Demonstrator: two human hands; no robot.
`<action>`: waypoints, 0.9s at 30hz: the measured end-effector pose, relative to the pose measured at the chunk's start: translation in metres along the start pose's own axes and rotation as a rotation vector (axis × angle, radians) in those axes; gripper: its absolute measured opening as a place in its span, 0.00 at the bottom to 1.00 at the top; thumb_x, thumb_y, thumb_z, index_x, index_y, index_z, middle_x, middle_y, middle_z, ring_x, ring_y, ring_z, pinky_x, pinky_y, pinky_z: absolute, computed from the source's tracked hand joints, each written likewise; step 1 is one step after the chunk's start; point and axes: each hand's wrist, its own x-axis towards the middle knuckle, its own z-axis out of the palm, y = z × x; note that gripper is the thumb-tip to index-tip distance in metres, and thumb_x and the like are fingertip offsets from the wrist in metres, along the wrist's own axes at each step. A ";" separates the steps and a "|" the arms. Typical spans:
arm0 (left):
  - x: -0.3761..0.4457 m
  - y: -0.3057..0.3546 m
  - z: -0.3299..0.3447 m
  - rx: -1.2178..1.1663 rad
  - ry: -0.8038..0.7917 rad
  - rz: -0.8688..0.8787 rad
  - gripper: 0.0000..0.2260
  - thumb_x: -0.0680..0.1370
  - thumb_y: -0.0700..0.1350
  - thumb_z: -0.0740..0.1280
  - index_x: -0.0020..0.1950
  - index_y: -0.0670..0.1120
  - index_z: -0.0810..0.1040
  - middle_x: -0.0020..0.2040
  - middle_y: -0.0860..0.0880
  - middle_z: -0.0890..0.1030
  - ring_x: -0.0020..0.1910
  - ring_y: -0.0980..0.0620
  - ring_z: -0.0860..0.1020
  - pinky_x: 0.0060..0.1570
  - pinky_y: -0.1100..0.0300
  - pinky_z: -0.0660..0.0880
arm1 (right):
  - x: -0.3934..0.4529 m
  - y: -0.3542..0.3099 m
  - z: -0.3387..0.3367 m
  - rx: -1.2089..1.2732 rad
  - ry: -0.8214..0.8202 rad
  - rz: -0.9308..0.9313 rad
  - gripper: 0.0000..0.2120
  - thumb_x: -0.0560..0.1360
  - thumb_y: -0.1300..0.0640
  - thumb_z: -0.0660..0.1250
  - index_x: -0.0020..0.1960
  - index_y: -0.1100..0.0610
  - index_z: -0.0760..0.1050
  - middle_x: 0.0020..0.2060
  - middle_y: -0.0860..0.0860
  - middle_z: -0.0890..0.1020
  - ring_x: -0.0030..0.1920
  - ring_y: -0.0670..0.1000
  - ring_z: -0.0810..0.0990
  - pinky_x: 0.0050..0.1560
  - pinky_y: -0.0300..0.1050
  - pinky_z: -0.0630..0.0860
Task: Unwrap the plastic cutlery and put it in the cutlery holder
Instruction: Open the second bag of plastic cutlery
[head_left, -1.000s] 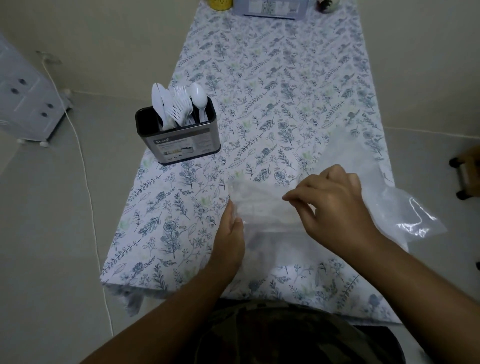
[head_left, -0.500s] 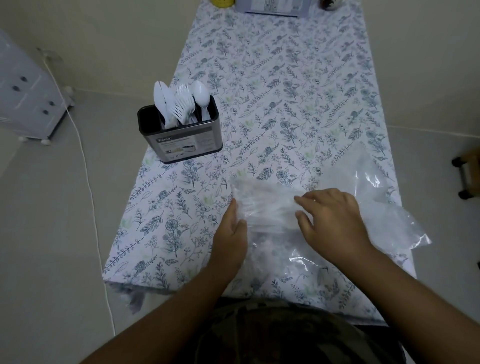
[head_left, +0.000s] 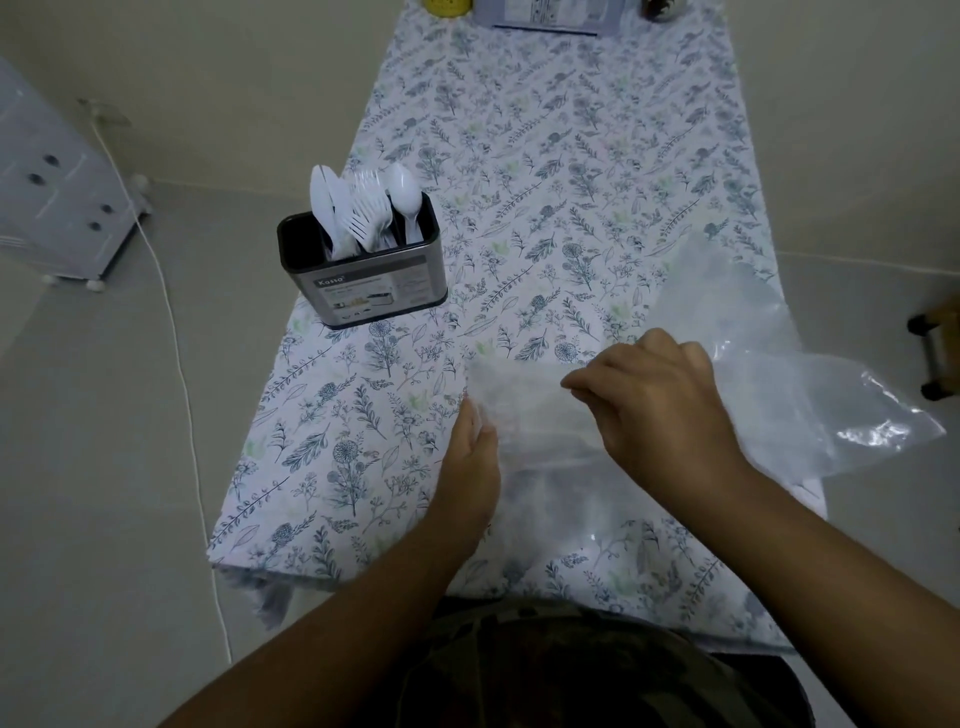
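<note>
From where I watch, my left hand lies edge-on against the left side of the wrapped bundle, fingers fairly straight, bracing it rather than gripping. My right hand is curled, thumb and forefinger pinching the thin film on top of the bundle. The bundle sits on the near part of the table, about 5 o'clock from the cutlery holder.

I judge the wrap to be feather-light, limp and slick, likely to stretch or slide before it tears; a pinch near a seam or loose edge should serve better than the flat middle. What is inside is blurred by the film, so I cannot tell how many pieces remain; plastic cutlery would be light, stiff and somewhat brittle.

The holder stands at 10 o'clock from my hands, already carrying white forks, knives and spoons, so new pieces need a gap. A big loose plastic bag sprawls at 3 o'clock, touching my right wrist and overhanging the table edge; it could drag along. The path to the holder looks open.
</note>
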 end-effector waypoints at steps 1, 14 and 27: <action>0.000 0.000 0.000 -0.014 -0.003 -0.009 0.24 0.86 0.46 0.54 0.81 0.52 0.52 0.80 0.55 0.57 0.77 0.56 0.59 0.77 0.53 0.58 | -0.001 -0.002 0.000 0.001 -0.002 -0.023 0.06 0.72 0.60 0.77 0.46 0.50 0.86 0.39 0.46 0.85 0.42 0.57 0.77 0.44 0.45 0.54; 0.004 -0.001 -0.011 0.016 0.139 -0.049 0.13 0.82 0.52 0.62 0.65 0.51 0.77 0.57 0.52 0.82 0.55 0.52 0.81 0.58 0.48 0.79 | -0.010 0.013 0.007 0.025 0.036 0.075 0.09 0.71 0.61 0.78 0.48 0.50 0.86 0.45 0.49 0.83 0.50 0.59 0.77 0.51 0.48 0.58; 0.002 0.040 -0.012 -0.015 -0.231 0.071 0.20 0.78 0.32 0.54 0.59 0.42 0.83 0.53 0.46 0.86 0.54 0.51 0.83 0.52 0.62 0.80 | -0.010 -0.028 0.023 -0.058 -0.468 0.285 0.18 0.74 0.34 0.63 0.48 0.46 0.83 0.50 0.44 0.84 0.58 0.52 0.74 0.56 0.51 0.65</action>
